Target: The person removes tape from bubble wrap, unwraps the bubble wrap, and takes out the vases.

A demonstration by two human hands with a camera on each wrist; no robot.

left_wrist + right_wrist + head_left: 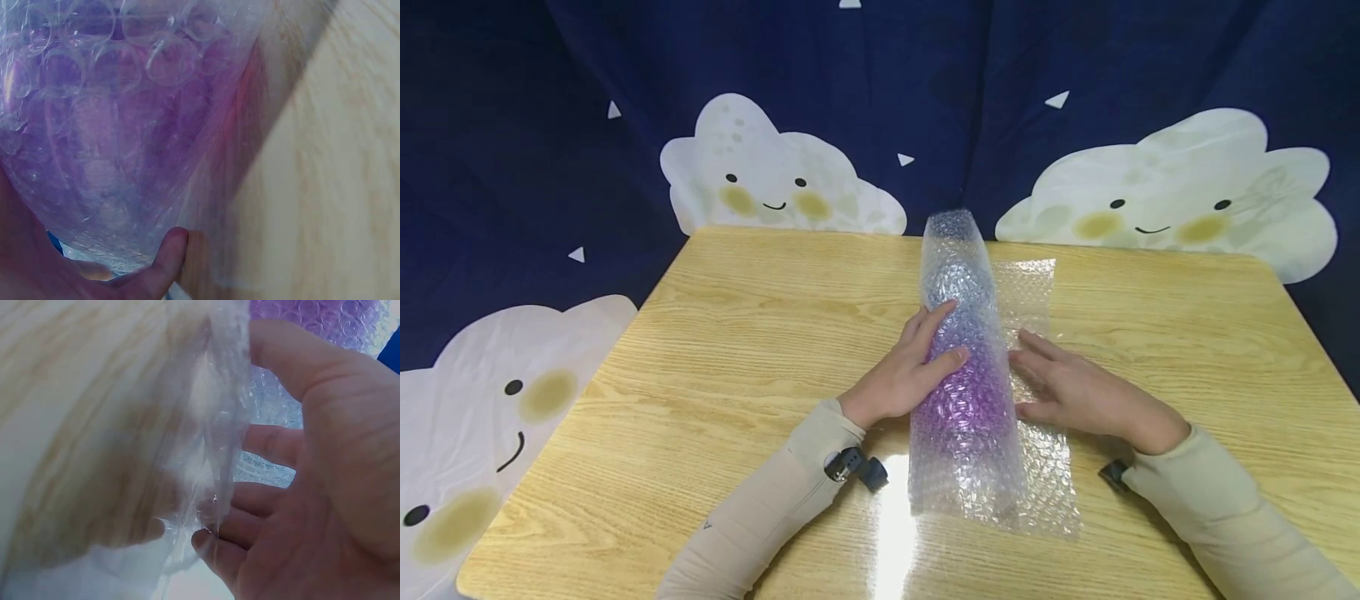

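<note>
A long bundle of clear bubble wrap (966, 392) lies lengthwise on the table, around something purple toward the near end and bluish toward the far end; the wrapped thing's kind is hidden. My left hand (898, 375) rests on the bundle's left side, its thumb and fingers spread over the top. In the left wrist view, the purple part (119, 131) shows close up through the bubbles. My right hand (1082, 396) is at the bundle's right side, over a loose flap of bubble wrap (1052, 483), with fingertips right at the roll's edge and fingers loosely bent.
The wooden table (737, 333) extends to both sides, with its back edge just beyond the bundle's middle. The bundle's far end overlaps the dark blue curtain (955, 75) with cloud prints in the head view. Straps (857, 467) sit at both wrists.
</note>
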